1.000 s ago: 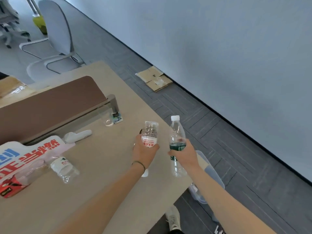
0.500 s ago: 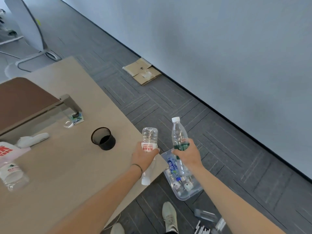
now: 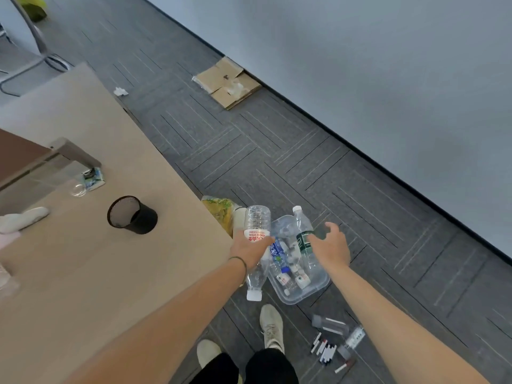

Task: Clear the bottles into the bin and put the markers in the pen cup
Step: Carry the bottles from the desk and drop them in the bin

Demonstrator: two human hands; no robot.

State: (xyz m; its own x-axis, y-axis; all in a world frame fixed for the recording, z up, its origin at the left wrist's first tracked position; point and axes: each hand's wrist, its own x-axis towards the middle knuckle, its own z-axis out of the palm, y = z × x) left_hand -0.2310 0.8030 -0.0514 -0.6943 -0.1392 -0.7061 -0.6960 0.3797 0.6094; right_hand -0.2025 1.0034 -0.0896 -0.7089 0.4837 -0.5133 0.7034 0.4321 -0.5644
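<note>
My left hand (image 3: 249, 249) grips a clear bottle with a red label (image 3: 256, 225), held upside down with its white cap pointing down beside the bin. My right hand (image 3: 329, 246) is above the bin with its fingers spread and holds nothing. Just left of it, the green-label bottle (image 3: 303, 234) is in the air over the clear plastic bin (image 3: 318, 286) on the floor, which holds several bottles. A black mesh pen cup (image 3: 133, 214) stands on the beige desk (image 3: 83, 273). Several markers (image 3: 325, 350) lie on the carpet at the lower right.
A yellow-green bag (image 3: 220, 212) sits on the floor by the desk's corner. Flattened cardboard (image 3: 227, 81) lies by the wall. A small bottle (image 3: 329, 324) lies near the markers. My shoes (image 3: 273, 327) stand beside the bin. A brown desk divider (image 3: 16, 159) is at the left.
The view swung down toward the floor. My right hand opened and let go of the green-label bottle over the bin. My left hand still holds the red-label bottle.
</note>
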